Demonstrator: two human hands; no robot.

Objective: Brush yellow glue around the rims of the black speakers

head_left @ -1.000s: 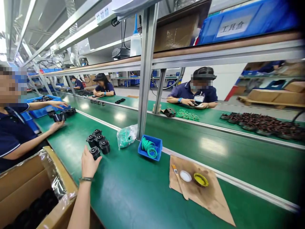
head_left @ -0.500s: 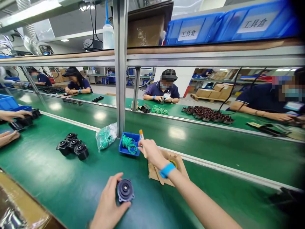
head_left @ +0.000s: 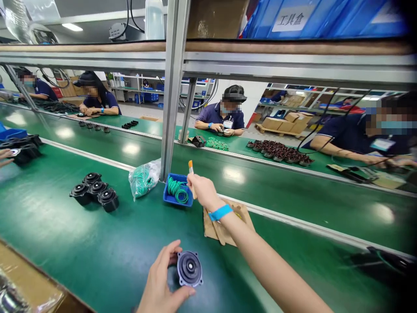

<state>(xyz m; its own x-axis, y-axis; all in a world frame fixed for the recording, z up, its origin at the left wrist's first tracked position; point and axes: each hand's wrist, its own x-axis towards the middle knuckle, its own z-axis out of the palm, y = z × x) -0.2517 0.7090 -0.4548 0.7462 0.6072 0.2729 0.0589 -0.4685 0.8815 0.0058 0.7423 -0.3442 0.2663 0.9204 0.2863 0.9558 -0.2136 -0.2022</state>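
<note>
My left hand [head_left: 163,280] grips a round black motor housing [head_left: 190,268] between thumb and fingers, its ringed face turned up, low in the middle of the view. Further forward, my right hand [head_left: 202,190] is closed around a brush [head_left: 190,166] with an orange end pointing up. It is at the right edge of a small blue tray [head_left: 178,201] of green rings [head_left: 177,190]. Under my right wrist lies a piece of brown cardboard [head_left: 211,228] with a flat wooden stick on it, partly hidden by my arm.
Several black housings [head_left: 97,189] stand at the left, beside a plastic bag of green rings [head_left: 142,180]. A metal post [head_left: 172,95] rises behind the tray. A co-worker's hand [head_left: 5,156] shows at the left edge. Other people sit across the conveyor [head_left: 260,182].
The camera view has shifted. My left hand and its housing appear further right and slightly lower in view. My right hand still holds the brush beside the tray, now slightly higher in view.
</note>
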